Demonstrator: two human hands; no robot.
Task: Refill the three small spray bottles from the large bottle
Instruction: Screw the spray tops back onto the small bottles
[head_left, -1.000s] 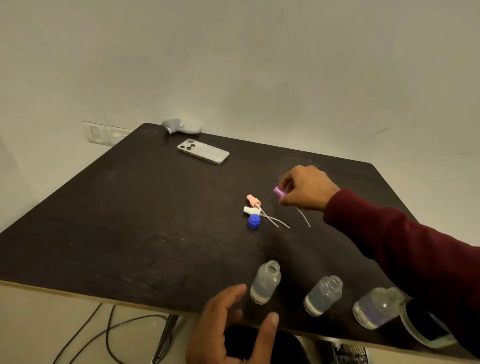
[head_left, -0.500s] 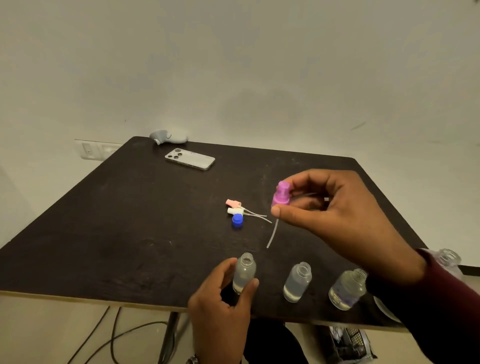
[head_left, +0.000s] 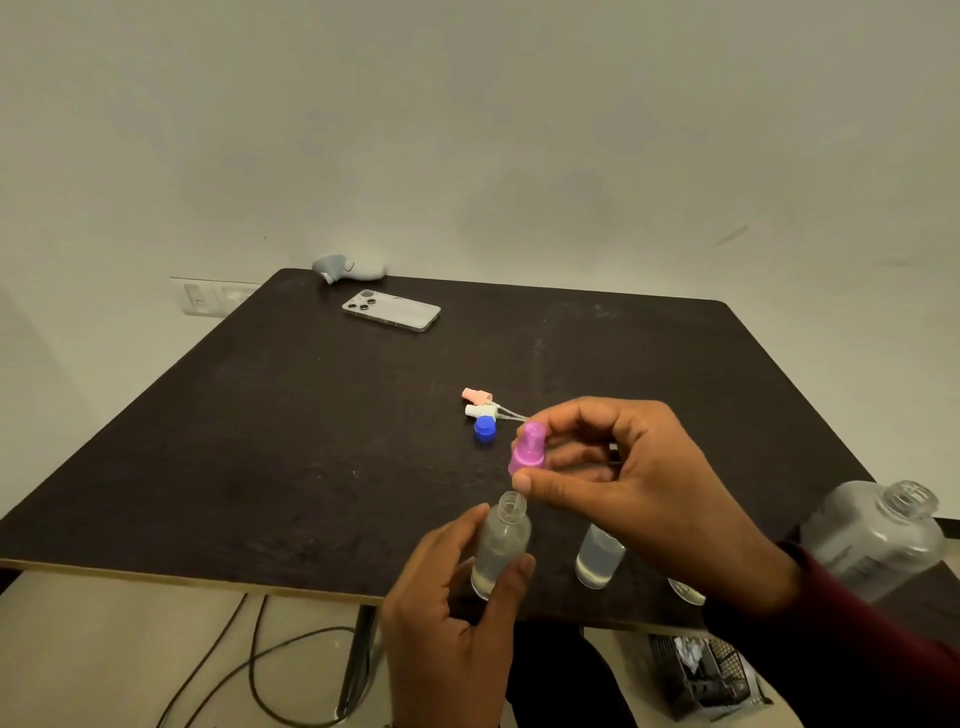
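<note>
My left hand (head_left: 457, 613) grips a small clear spray bottle (head_left: 501, 545) near the table's front edge, its neck uncapped. Directly above that neck my right hand (head_left: 639, 499) pinches a purple spray head (head_left: 529, 454). A second small bottle (head_left: 598, 564) stands just to the right, partly behind my right hand. Only the base of a third small bottle (head_left: 685, 591) shows under my wrist. The large clear bottle (head_left: 878, 535) stands uncapped at the right edge. A pink spray head (head_left: 475, 396), a white spray head (head_left: 480, 411) and a blue cap (head_left: 484, 429) lie mid-table.
A phone (head_left: 390, 310) lies face down at the back of the dark table (head_left: 260, 441), with a grey object (head_left: 345, 267) behind it. Cables (head_left: 249, 670) trail on the floor below the front edge. A wire basket (head_left: 701, 675) sits on the floor at right.
My right hand lifted the purple spray head off the table and carried it toward me, over the left bottle. My left hand closed around that bottle.
</note>
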